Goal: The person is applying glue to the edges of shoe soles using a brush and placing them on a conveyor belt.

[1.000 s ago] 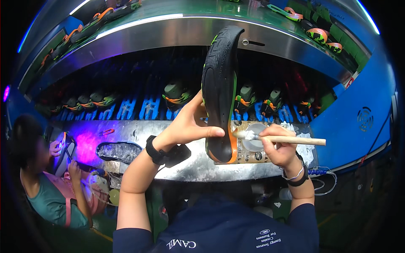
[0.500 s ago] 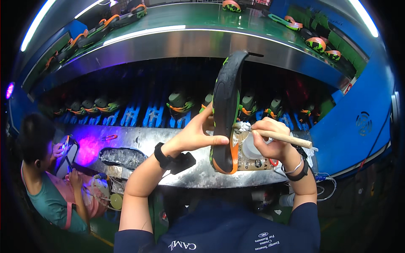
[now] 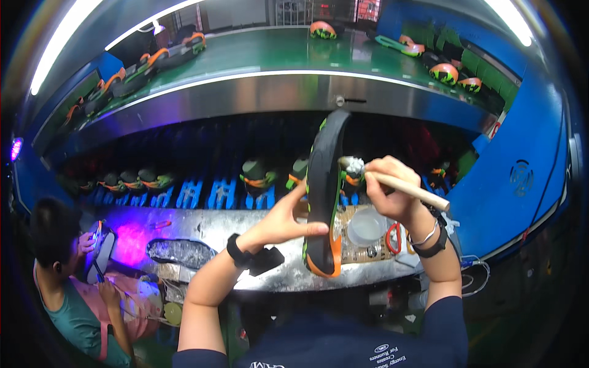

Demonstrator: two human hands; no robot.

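Observation:
My left hand [image 3: 287,222] is closed around a shoe sole [image 3: 324,178], black with orange and green edges. The sole stands nearly on end, its long face toward me and its orange end low. In my right hand [image 3: 396,189] is a brush [image 3: 411,190], gripped by its pale wooden handle. White-coated bristles sit at the sole's right edge, above my left thumb; whether they touch it I cannot tell. Below the brush, a translucent round tub [image 3: 367,228] rests on brown cardboard [image 3: 362,253], with red-handled scissors [image 3: 393,239] beside it.
Another sole [image 3: 179,253] lies on the metal bench [image 3: 261,279] to the left. At far left a co-worker [image 3: 61,288] handles a shoe piece [image 3: 101,251]. Behind the bench, shoes [image 3: 257,178] sit on blue holders. A green conveyor belt [image 3: 264,55] carries more soles.
My right hand has moved the brush farther up along the sole's edge, away from the orange end. My left hand keeps its hold. The whole view has shifted, showing more of the conveyor.

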